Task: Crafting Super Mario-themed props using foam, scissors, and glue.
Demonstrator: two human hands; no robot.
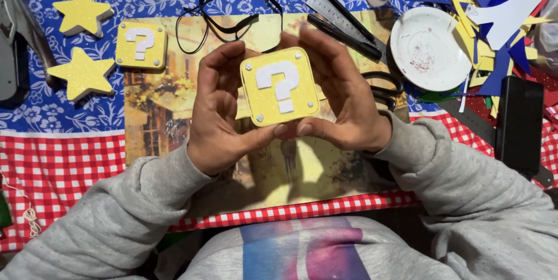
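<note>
I hold a yellow glitter square block (280,86) with a white question mark and small silver studs at its corners, face up toward the camera. My left hand (218,108) grips its left side and lower edge. My right hand (343,97) cups its right side, thumb under the bottom edge. Both thumbs meet below the block. It hovers above a yellowish picture board (174,106) on the table. A second, matching question-mark block (140,44) lies on the board's upper left corner.
Two yellow foam stars (82,13) (83,73) lie at the left on blue floral cloth. A black cord (232,7), metal ruler (340,15), black marker (343,36), scissors (383,89), white plate (429,47), paper scraps (494,18) and a black phone (519,123) crowd the back and right.
</note>
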